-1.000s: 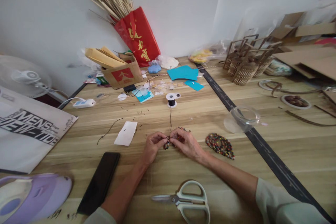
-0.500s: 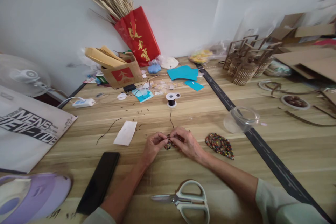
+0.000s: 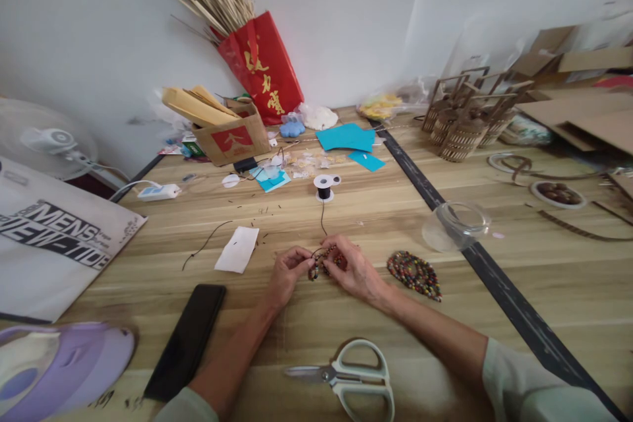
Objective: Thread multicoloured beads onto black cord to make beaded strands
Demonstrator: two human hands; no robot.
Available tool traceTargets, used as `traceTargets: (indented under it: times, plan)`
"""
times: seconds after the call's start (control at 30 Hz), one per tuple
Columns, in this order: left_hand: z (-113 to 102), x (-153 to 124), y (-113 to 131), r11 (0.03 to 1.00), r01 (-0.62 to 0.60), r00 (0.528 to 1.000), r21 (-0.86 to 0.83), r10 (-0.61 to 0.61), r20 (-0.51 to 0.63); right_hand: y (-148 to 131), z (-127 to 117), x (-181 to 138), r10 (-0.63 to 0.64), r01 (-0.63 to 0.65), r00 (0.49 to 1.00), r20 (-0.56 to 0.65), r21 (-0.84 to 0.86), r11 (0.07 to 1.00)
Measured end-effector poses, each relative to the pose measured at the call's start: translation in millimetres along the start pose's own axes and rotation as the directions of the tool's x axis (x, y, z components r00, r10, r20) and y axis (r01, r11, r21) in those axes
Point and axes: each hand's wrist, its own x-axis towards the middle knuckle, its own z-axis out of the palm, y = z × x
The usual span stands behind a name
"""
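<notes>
My left hand (image 3: 285, 273) and my right hand (image 3: 352, 268) meet over the middle of the wooden table (image 3: 346, 224), fingers pinched on a short string of dark and reddish beads (image 3: 321, 260). A thin black thread (image 3: 322, 217) runs from the beads up to a small white spool (image 3: 324, 186) farther back. To the right of my right hand lies a flat pile of multicoloured beads (image 3: 414, 273). White-handled scissors (image 3: 353, 376) lie shut near the front edge, between my forearms.
A black phone (image 3: 188, 339) and a purple device (image 3: 59, 362) sit front left, a white paper slip (image 3: 238, 249) and a printed bag (image 3: 54, 244) beyond them. A clear jar (image 3: 455, 224) lies on its side right. Cardboard box (image 3: 230, 135), red bag (image 3: 262, 69), wooden baskets (image 3: 462, 125) line the back.
My hands stay in the same spot; the fingers have shifted slightly on the beads, and a small loop of thread now shows above them.
</notes>
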Motion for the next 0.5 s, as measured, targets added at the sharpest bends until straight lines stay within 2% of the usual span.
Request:
traceTargets:
  times: [0.1,0.23,0.5]
  plan:
    - [-1.9,0.8,-3.0,1.000,-0.013,1.000,-0.008,0.013,-0.010,-1.9,-0.7,0.4,-0.027,0.026,0.999,-0.035,-0.018,0.999]
    - [-1.7,0.7,-3.1,1.000,-0.024,1.000,-0.017,0.024,-0.001,-3.6,-1.4,0.8,0.016,-0.016,1.000,-0.002,-0.058,0.998]
    - [2.0,-1.1,2.5,0.998,-0.041,0.999,0.042,0.041,0.017,-6.4,2.5,0.2,0.101,-0.101,0.995,0.013,0.084,0.991]
